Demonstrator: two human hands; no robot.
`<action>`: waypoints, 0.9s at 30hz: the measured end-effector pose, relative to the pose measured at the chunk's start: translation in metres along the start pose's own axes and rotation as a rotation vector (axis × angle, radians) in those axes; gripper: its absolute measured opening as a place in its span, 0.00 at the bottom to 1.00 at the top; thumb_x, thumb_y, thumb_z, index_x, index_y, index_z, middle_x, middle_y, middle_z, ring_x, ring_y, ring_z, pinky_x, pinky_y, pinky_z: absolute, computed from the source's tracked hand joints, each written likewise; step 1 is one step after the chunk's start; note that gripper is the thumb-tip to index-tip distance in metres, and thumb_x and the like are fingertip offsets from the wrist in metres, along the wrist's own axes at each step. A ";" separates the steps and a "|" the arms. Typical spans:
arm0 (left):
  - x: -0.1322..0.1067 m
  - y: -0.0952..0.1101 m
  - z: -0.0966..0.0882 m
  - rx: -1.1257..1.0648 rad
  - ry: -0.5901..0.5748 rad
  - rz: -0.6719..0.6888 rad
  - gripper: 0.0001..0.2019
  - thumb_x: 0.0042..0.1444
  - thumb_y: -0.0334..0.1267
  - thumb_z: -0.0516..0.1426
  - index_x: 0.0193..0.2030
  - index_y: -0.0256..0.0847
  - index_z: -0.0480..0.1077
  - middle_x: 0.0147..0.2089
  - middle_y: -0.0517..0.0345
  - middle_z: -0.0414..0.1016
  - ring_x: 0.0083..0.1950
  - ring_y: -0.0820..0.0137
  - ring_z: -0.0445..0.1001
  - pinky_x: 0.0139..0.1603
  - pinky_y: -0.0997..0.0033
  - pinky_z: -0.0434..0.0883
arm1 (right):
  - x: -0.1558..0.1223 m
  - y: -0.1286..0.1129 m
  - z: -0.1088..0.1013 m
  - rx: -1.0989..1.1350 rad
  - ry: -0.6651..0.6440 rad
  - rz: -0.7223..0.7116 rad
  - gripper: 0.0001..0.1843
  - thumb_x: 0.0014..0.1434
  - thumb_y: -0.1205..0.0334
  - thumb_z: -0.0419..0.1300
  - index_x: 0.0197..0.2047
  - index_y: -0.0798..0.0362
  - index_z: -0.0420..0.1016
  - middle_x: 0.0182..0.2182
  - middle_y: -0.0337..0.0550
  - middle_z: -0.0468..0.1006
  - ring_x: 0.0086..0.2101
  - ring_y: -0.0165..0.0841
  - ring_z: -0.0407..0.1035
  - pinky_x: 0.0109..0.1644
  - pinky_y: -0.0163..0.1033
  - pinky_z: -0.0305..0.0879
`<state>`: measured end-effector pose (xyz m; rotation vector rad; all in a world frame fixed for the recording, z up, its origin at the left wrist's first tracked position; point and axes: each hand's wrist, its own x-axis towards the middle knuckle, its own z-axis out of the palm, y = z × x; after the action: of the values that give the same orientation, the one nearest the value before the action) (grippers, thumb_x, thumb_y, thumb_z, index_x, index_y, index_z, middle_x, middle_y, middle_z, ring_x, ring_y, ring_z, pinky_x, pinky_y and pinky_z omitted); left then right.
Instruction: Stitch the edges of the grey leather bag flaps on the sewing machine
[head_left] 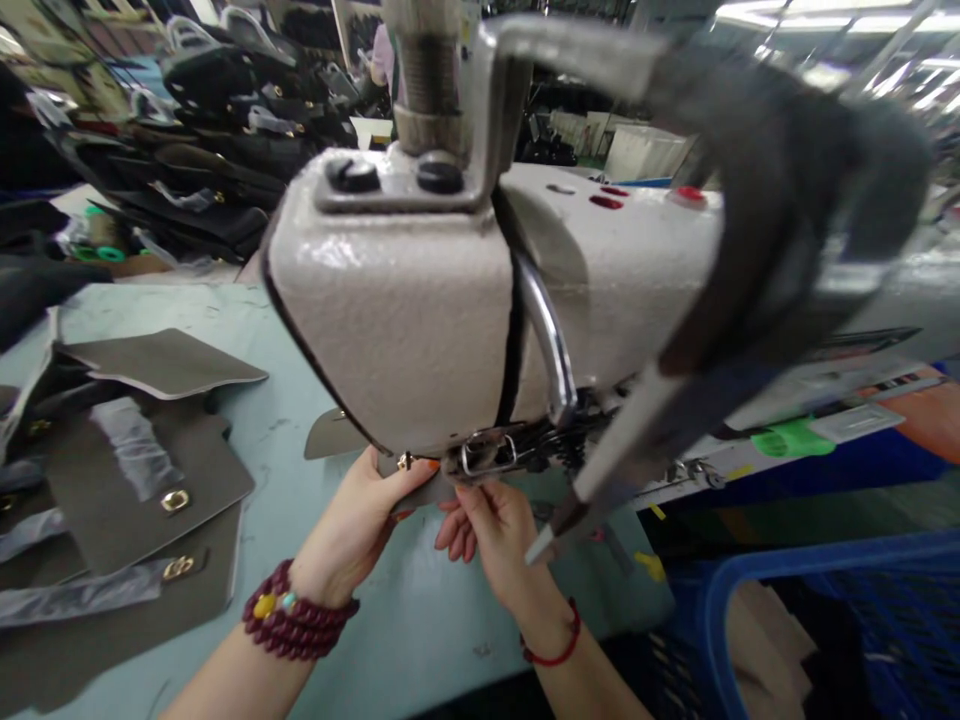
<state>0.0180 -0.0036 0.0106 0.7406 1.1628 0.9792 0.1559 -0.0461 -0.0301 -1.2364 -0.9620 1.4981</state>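
- Filling the middle of the view, the cream head of the sewing machine (420,300) blocks the needle and most of the work beneath it
- The left hand (360,515) pinches a grey piece (330,435), with the thumb lying on top near a small brass fitting; its other fingers are out of sight below
- The grey piece lies flat on the pale blue table (420,620) under the machine head; only a corner pokes out to the left and a thin strip shows between the two hands, the rest being covered
- The right hand (491,520) sits just beside the left, fingers curled and drawn together, thumb and forefinger tips up against the near edge of the piece; the machine's metal parts hide whether they actually grip it
- A dark red beaded bracelet (296,615) circles the left wrist and a thin red cord (555,655) the right; both forearms are cut off by the bottom edge
- A broad dark strap (787,220) at upper right is badly blurred, and its form cannot be made out
- To the left lies a stack of grey flaps (150,480) with brass clasps, partly under clear film and running off the frame
- A blue crate (825,620) is cropped at the lower right, its contents too dim to tell
- Dark bags (225,120) are piled beyond the table, indistinct
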 end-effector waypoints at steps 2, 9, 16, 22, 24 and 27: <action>-0.001 0.003 -0.001 0.004 -0.071 0.008 0.16 0.46 0.38 0.69 0.41 0.37 0.74 0.36 0.56 0.79 0.34 0.70 0.74 0.31 0.76 0.70 | -0.001 -0.002 -0.001 -0.010 -0.014 -0.006 0.36 0.62 0.32 0.51 0.29 0.60 0.75 0.18 0.45 0.76 0.16 0.25 0.65 0.18 0.27 0.56; 0.009 0.005 -0.015 0.147 -0.369 -0.023 0.11 0.53 0.39 0.67 0.25 0.36 0.73 0.23 0.63 0.70 0.29 0.74 0.68 0.33 0.77 0.68 | -0.007 -0.010 -0.009 -0.127 -0.073 -0.072 0.30 0.66 0.40 0.52 0.28 0.58 0.73 0.23 0.45 0.78 0.20 0.25 0.67 0.22 0.27 0.61; 0.017 -0.006 -0.022 0.150 -0.327 -0.043 0.11 0.51 0.41 0.68 0.33 0.36 0.75 0.31 0.58 0.76 0.29 0.76 0.67 0.29 0.78 0.68 | -0.007 -0.006 -0.005 -0.105 -0.023 -0.076 0.25 0.67 0.44 0.52 0.35 0.59 0.76 0.21 0.42 0.76 0.20 0.25 0.67 0.22 0.26 0.61; 0.013 -0.001 -0.016 0.204 -0.318 -0.016 0.11 0.52 0.42 0.67 0.28 0.36 0.75 0.22 0.63 0.70 0.23 0.78 0.62 0.21 0.81 0.61 | -0.008 -0.007 -0.004 -0.071 -0.007 -0.080 0.25 0.67 0.45 0.53 0.33 0.59 0.75 0.20 0.41 0.76 0.19 0.25 0.66 0.22 0.27 0.60; 0.012 0.002 -0.014 0.213 -0.319 -0.019 0.10 0.51 0.41 0.66 0.28 0.36 0.76 0.21 0.62 0.69 0.23 0.77 0.62 0.20 0.81 0.61 | -0.009 -0.008 -0.002 -0.069 0.009 -0.084 0.25 0.67 0.45 0.53 0.32 0.59 0.75 0.20 0.42 0.76 0.19 0.25 0.66 0.22 0.27 0.60; 0.010 0.005 -0.013 0.196 -0.311 -0.022 0.09 0.49 0.40 0.67 0.30 0.36 0.77 0.23 0.61 0.71 0.23 0.77 0.62 0.20 0.81 0.62 | -0.008 -0.008 0.000 -0.070 0.028 -0.089 0.25 0.67 0.46 0.53 0.30 0.59 0.75 0.19 0.42 0.76 0.18 0.25 0.66 0.22 0.27 0.59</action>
<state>0.0051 0.0073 0.0078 0.9971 0.9988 0.7072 0.1579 -0.0521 -0.0199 -1.2448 -1.0444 1.3847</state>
